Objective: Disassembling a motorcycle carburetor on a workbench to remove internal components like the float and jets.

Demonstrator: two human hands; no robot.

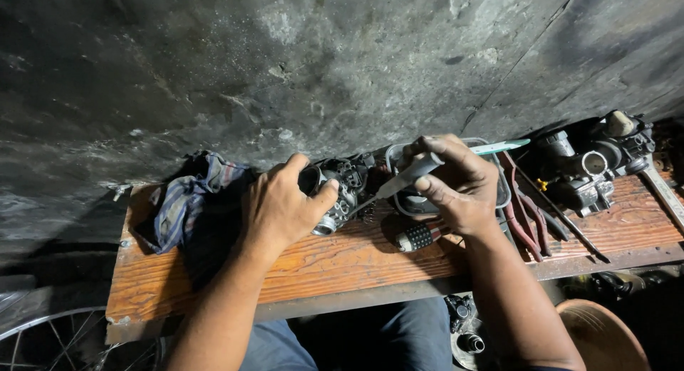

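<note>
Where hands work, a wooden bench (342, 260) meets grimy wall (285, 65).

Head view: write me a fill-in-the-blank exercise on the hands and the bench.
1. The left hand grips the ____ carburetor.
2. The right hand holds a screwdriver by its ____ handle.
3. The striped rag lies at the bench's ____ end.
4. The pliers have ____ handles.

Missing words: metal; grey; left; red
</note>
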